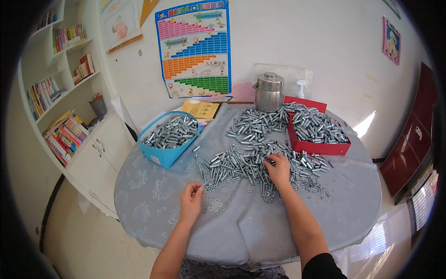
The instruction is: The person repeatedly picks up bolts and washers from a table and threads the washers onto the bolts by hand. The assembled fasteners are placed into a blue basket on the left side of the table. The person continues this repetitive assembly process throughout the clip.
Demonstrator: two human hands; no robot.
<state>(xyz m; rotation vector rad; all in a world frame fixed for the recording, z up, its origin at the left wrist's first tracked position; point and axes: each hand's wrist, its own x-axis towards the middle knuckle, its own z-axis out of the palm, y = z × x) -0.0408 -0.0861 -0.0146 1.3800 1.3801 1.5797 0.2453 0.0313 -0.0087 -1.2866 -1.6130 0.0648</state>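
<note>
My left hand [191, 201] is just left of the pile's near edge, thumb and fingers pinched on a thin silver bolt [204, 184]. A small cluster of washers [215, 205] lies flat on the cloth beside that hand. Over the middle of a wide heap of metal bolts and sleeves [241, 166] is my right hand [279, 171], its fingers drawn together at the heap. What the right fingertips hold, if anything, cannot be made out. More nuts and washers [312, 183] are scattered to the right of my right wrist.
A blue box [163, 157] full of metal sleeves stands at the left, and a red box [320, 148] of the same at the right. Behind the heap are a steel pot [269, 93] and a yellow packet [203, 109]. A grey cloth [223, 237] covers the round table.
</note>
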